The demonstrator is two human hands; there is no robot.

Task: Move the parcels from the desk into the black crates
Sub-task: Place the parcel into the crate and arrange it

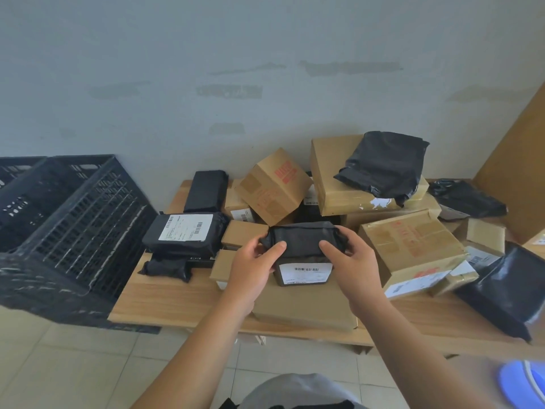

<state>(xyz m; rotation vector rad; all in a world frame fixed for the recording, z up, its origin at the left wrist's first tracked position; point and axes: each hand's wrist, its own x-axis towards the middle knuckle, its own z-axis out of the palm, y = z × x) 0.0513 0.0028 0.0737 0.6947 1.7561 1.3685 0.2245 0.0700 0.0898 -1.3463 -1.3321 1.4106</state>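
Setting: a person stands at a wooden desk (177,302) against a pale wall, seen from a camera on their head looking down at both hands.

Held parcel: a small black parcel (302,249) in soft wrap, with a white barcode label facing the viewer, sits at the middle of the desk on top of a flat brown box (303,308). Whether it is lifted clear of that box or only resting on it cannot be told.

Left hand: the left hand (253,261) curls round the parcel's left end, thumb lying across the front.

Right hand: the right hand (351,255) curls round the right end, thumb likewise on the front. Taking it by both ends likely keeps the floppy wrap from sagging.

Crates: black crates (67,219) of open lattice plastic stand to the left of the desk, their near wall just beside its left edge, so a parcel need only travel sideways. What lies inside is hard to make out.

Other parcels: a labelled black parcel (185,231) lies between the held one and the crates. A tilted cardboard box (274,187) leans behind the hands. A large cardboard box (413,246) sits to the right, among more boxes and black bags heaped loosely toward the wall.

Progress: judging by the crowded desk, most of the job remains.
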